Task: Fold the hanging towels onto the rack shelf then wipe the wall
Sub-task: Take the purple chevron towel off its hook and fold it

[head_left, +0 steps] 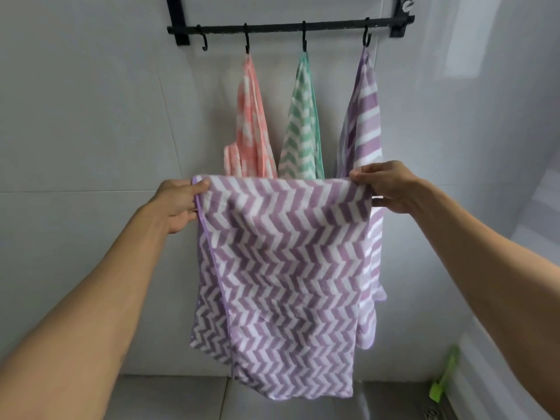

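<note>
I hold a purple-and-white zigzag towel [281, 262] spread out in front of me, folded over along its top edge. My left hand [177, 204] pinches its upper left corner and my right hand [386, 184] pinches its upper right corner. Behind it, a black wall rack [288, 25] carries hooks. From three of them hang a pink towel [251, 122], a green towel [303, 125] and a second purple towel [365, 116]. Their lower ends are hidden behind the held towel. The leftmost hook [204, 40] is bare.
Grey tiled wall [91, 116] runs behind the rack. A second wall meets it at the right. A green object [444, 378] leans low at the right, above a floor drain [433, 415]. Grey floor tiles lie below.
</note>
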Motion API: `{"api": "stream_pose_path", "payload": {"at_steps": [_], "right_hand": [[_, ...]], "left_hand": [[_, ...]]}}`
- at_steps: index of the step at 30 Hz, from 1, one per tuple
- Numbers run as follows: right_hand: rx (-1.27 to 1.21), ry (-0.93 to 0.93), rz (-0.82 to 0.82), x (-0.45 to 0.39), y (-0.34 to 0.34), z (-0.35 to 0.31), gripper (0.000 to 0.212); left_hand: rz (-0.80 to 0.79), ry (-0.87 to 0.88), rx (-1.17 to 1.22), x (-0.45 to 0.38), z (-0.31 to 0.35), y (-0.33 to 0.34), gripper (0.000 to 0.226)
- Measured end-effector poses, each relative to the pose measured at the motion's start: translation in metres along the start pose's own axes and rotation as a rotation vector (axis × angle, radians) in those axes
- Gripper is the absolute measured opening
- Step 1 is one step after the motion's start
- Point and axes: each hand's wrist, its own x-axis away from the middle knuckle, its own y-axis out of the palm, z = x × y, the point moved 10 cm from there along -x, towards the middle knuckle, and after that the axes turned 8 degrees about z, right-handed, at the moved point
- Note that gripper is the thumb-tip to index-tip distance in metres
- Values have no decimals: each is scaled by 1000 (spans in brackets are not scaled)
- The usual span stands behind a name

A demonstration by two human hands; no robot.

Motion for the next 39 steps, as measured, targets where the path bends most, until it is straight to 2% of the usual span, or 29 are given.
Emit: {"api": "stream_pose_path", "payload": {"at_steps": [4,7,10,14,23,29,34,39], "right_hand": [[-49,10,55,-6,-11,2,12],[85,48,17,0,-9,13,11],[-21,59,59,-1,-15,11,8],[7,76,65,3,-17,9,7],[47,16,92,11,-21,-12,9],[48,19,98,15,-19,-19,5],[122,17,86,18,-21,-24,5],[132,-19,81,18,-22,-26,4]], "left_hand": [[134,-60,33,-9,0,-16,14],[87,-114,-78,-8,-12,-16,14],[78,-142,-68,-8,-18,-14,10],[97,-150,-129,-7,-13,-14,10],[122,-98,-223,-5,17,-27,15],[192,-19,-114,-1,34,-30,30],[142,-12,-86,-3,32,-28,9],[142,15,-106,-5,30,-25,16]]}}
